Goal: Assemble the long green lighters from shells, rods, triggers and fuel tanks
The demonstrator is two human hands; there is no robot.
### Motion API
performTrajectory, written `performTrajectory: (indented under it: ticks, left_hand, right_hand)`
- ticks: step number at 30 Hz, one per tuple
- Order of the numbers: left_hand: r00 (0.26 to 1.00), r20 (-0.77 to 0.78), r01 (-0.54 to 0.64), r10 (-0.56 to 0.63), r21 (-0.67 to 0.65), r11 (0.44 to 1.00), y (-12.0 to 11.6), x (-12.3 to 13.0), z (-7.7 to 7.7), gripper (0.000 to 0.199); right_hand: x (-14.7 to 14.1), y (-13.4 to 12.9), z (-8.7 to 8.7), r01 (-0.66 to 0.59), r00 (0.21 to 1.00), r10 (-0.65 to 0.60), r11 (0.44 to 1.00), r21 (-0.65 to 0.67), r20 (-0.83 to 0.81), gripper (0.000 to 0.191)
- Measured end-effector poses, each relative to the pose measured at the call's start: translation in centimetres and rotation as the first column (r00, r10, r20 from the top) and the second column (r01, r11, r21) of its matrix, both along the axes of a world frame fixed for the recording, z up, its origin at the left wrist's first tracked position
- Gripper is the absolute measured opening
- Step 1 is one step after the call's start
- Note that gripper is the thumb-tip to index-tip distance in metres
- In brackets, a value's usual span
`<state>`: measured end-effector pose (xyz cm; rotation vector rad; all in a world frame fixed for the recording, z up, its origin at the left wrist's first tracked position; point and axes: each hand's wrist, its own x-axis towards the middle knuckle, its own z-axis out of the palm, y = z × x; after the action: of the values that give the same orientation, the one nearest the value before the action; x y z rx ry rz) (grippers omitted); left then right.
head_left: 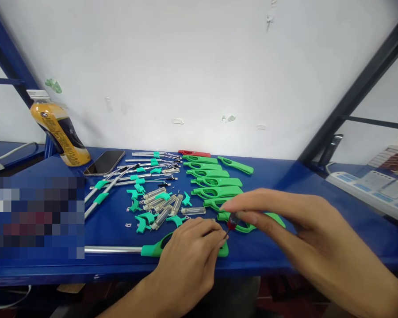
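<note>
A green lighter body (pixel 154 250) with a long metal tube (pixel 114 249) lies along the table's front edge. My left hand (pixel 192 254) is closed over the handle, its fingertips near the handle's right end. Between thumb and forefinger my right hand (pixel 285 221) pinches a small screwdriver (pixel 232 219) with a dark and red handle. The driver's thin shaft slants down to my left fingertips; whatever its tip touches is too small to tell. Just behind my hands are green handle shells (pixel 219 191), clear fuel tanks (pixel 162 216) and teal triggers (pixel 141 224).
Metal tubes with wires (pixel 142 170) lie at the back left beside a phone (pixel 105 162) and an upright drink bottle (pixel 59 130). A red shell (pixel 194 153) is near the wall. Blue frame posts rise on both sides. A white power strip (pixel 368 190) is at the right.
</note>
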<state>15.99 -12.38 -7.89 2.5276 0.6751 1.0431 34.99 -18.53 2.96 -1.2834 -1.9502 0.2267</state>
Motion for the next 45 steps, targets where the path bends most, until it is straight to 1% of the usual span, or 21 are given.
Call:
performTrajectory:
  ticks: [3,5,7,8,11,13,15,17,20,23,25,27,29,31,33,35,37,39,41,43,45]
  left_hand:
    - [1.000,0.002,-0.002,0.002,0.002,1.000,0.1,0.1,0.0,0.019]
    - [1.000,0.007,-0.005,0.005,0.009,1.000,0.1,0.1,-0.1,0.019]
    - [1.000,0.013,-0.009,0.009,0.017,1.000,0.0,0.2,-0.1,0.020]
    - [1.000,0.014,-0.009,0.009,0.019,1.000,0.0,0.2,-0.1,0.020]
    - [1.000,0.005,-0.001,0.001,0.019,1.000,-0.1,0.1,0.0,0.020]
    - [1.000,-0.006,0.005,-0.005,0.015,1.000,-0.1,0.0,0.2,0.020]
    - [1.000,-0.016,0.003,-0.003,0.013,1.000,0.0,0.0,0.2,0.019]
    - [1.000,-0.021,-0.002,0.003,0.014,1.000,0.0,0.0,0.2,0.019]
    - [1.000,-0.019,-0.009,0.009,0.022,1.000,0.1,0.0,0.1,0.019]
    - [1.000,-0.019,-0.009,0.010,0.026,1.000,0.0,0.0,-0.1,0.020]
    - [1.000,-0.026,-0.007,0.008,0.024,1.000,0.0,0.1,-0.1,0.021]
    - [0.999,-0.035,-0.005,0.006,0.019,1.000,-0.1,0.1,0.0,0.021]
    - [0.999,-0.039,-0.008,0.009,0.015,1.000,-0.1,0.1,0.1,0.020]
    - [0.999,-0.033,-0.011,0.012,0.019,1.000,-0.1,0.1,0.1,0.021]
    - [1.000,-0.028,-0.011,0.012,0.027,1.000,-0.1,0.0,0.0,0.022]
    - [1.000,-0.029,-0.006,0.007,0.032,0.999,0.0,0.0,0.0,0.023]
    - [0.999,-0.032,-0.001,0.002,0.036,0.999,0.0,0.0,-0.1,0.023]
    - [1.000,-0.030,-0.006,0.007,0.045,0.999,0.1,0.0,-0.2,0.023]
    - [1.000,-0.024,-0.012,0.013,0.055,0.998,0.1,0.0,-0.3,0.023]
    - [1.000,-0.010,-0.014,0.014,0.067,0.998,0.1,0.0,-0.3,0.022]
    - [1.000,0.003,-0.012,0.012,0.070,0.997,0.1,0.0,-0.3,0.023]
  right_hand:
    - [-0.1,0.3,0.0,0.075,0.997,-0.075,0.997,0.034,-0.013,0.006]
    - [-0.3,0.3,-0.1,0.150,0.988,-0.152,0.985,0.081,0.014,0.012]
    - [-0.3,0.1,-0.2,0.182,0.981,-0.188,0.977,0.110,0.046,0.013]
    - [-0.3,-0.1,-0.2,0.174,0.982,-0.181,0.979,0.110,0.056,0.013]
    - [-0.1,-0.3,-0.1,0.068,0.996,-0.072,0.996,0.066,0.056,0.029]
    - [-0.1,-0.2,0.0,0.023,0.999,-0.025,0.998,0.053,0.036,0.027]
    - [-0.2,0.2,0.0,0.065,0.998,-0.067,0.994,0.091,0.017,0.016]
    - [-0.4,0.5,-0.1,0.145,0.988,-0.151,0.977,0.158,0.029,0.006]
    - [-0.3,0.5,-0.3,0.175,0.976,-0.197,0.962,0.209,0.088,0.009]
    - [0.1,-0.1,-0.4,0.050,0.986,-0.074,0.987,0.154,0.150,0.035]
    - [0.3,-0.3,-0.3,-0.010,0.987,-0.007,0.994,0.113,0.158,0.041]
    - [0.3,-0.3,-0.1,0.033,0.990,-0.050,0.992,0.125,0.132,0.028]
    - [0.0,0.0,0.0,0.124,0.981,-0.147,0.977,0.173,0.126,0.008]
    - [-0.1,0.1,0.0,0.147,0.970,-0.182,0.968,0.205,0.163,0.005]
    - [0.1,0.1,0.0,0.090,0.972,-0.128,0.978,0.189,0.199,0.017]
    - [0.6,-0.1,0.0,-0.009,0.976,-0.021,0.990,0.141,0.215,0.037]
    - [1.1,-0.1,0.0,-0.061,0.975,0.037,0.993,0.105,0.219,0.042]
    - [1.2,0.1,0.0,-0.006,0.976,-0.023,0.991,0.131,0.216,0.025]
    - [0.9,0.2,0.0,0.104,0.968,-0.146,0.973,0.205,0.204,0.006]
    - [0.6,0.2,0.0,0.133,0.959,-0.186,0.961,0.241,0.215,0.009]
    - [0.5,0.0,-0.1,0.065,0.966,-0.116,0.974,0.216,0.232,0.021]
